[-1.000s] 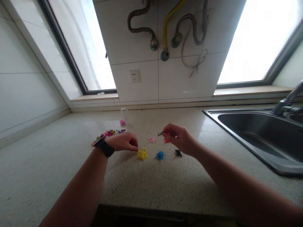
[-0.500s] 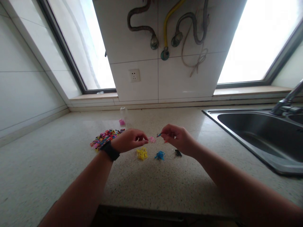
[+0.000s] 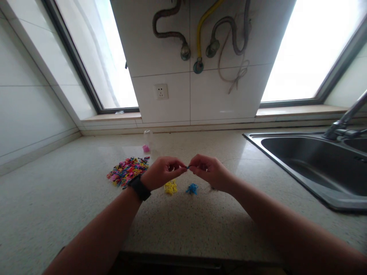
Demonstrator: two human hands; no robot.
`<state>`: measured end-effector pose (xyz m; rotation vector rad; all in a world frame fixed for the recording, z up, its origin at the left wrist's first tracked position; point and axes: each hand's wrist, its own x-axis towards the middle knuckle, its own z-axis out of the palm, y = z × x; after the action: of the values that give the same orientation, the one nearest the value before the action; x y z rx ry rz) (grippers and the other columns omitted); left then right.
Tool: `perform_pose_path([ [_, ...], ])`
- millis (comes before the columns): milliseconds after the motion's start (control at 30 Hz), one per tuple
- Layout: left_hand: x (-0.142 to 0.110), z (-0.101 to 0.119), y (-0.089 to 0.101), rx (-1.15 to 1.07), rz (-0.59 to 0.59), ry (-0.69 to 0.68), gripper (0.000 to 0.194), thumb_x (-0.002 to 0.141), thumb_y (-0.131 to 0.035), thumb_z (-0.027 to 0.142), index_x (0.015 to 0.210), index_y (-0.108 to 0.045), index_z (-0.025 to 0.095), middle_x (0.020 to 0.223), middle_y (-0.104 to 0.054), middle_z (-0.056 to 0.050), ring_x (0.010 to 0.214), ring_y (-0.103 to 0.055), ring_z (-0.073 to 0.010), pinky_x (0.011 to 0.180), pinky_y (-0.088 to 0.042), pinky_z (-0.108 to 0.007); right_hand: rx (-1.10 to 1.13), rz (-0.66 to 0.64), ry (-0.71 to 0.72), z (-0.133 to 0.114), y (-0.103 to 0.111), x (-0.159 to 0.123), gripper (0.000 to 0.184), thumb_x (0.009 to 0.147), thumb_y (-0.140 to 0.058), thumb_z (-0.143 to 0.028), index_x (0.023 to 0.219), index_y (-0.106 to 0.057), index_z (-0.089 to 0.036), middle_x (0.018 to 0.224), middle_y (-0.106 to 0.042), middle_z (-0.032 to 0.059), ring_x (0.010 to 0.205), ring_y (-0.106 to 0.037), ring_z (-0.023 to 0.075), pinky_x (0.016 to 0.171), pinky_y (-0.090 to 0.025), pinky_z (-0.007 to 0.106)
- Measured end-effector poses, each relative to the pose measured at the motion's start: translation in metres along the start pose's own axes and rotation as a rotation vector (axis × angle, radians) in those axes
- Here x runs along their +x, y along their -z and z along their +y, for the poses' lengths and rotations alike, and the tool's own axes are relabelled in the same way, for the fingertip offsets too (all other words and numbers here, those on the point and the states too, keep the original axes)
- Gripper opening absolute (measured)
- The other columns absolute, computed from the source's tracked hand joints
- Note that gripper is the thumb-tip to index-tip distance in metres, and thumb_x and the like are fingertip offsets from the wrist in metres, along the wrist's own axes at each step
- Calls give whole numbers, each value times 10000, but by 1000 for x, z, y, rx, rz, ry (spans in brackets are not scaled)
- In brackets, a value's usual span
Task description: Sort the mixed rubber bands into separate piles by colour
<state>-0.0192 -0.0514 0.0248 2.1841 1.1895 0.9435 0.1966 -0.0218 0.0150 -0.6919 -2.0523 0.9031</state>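
Note:
My left hand and my right hand meet over the counter, fingertips almost touching. Pinched between them is a tiny dark bluish rubber band, mostly covered by the fingers. Below my left hand lies a small heap of yellow rubber bands. A blue heap of rubber bands sits to its right, under the gap between the hands. Something dark shows partly beneath my right hand. Left of my left wrist spreads a large pile of mixed-colour rubber bands.
A clear container with a pink piece beside it stands behind the mixed pile. To the right, a steel sink with a faucet is set into the speckled counter. A socket and hoses are on the back wall.
My left hand has moved right and my right hand slightly left, so their fingertips now come together at the small band. The pink and red bands between them are now hidden.

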Motion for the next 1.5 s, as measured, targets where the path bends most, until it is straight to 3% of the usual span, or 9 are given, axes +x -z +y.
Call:
perform_pose_path([
  [467, 0, 0, 2, -35, 9, 27, 355, 852, -634, 461, 873, -728, 120, 610, -553, 5, 553, -412, -88, 488, -304, -203, 35, 3, -6, -2, 1, 0, 110, 853, -600, -292, 842, -602, -182, 661, -521, -34, 562, -403, 87, 514, -320, 230],
  [800, 0, -3, 2, -9, -3, 31, 325, 850, -635, 437, 848, -707, 119, 594, -513, 22, 545, -391, -84, 482, -284, -199, 140, 52, -18, 7, 7, 2, 168, 871, -606, -351, 876, -601, -184, 695, -563, -17, 591, -486, 88, 535, -404, 228],
  [967, -1, -5, 4, 38, -17, 25, 312, 866, -612, 426, 847, -698, 126, 599, -504, 27, 549, -380, -84, 485, -278, -194, 277, 95, -25, 0, 14, 3, 160, 859, -610, -344, 867, -598, -184, 660, -564, -31, 525, -461, 70, 475, -387, 209],
  [1500, -1, -8, 5, 83, -59, 12, 326, 889, -575, 428, 870, -694, 126, 619, -509, 16, 561, -395, -96, 496, -320, -201, 377, 100, 30, -18, 20, -1, 218, 896, -565, -382, 823, -611, -182, 667, -596, -19, 501, -469, 63, 471, -388, 223],
])
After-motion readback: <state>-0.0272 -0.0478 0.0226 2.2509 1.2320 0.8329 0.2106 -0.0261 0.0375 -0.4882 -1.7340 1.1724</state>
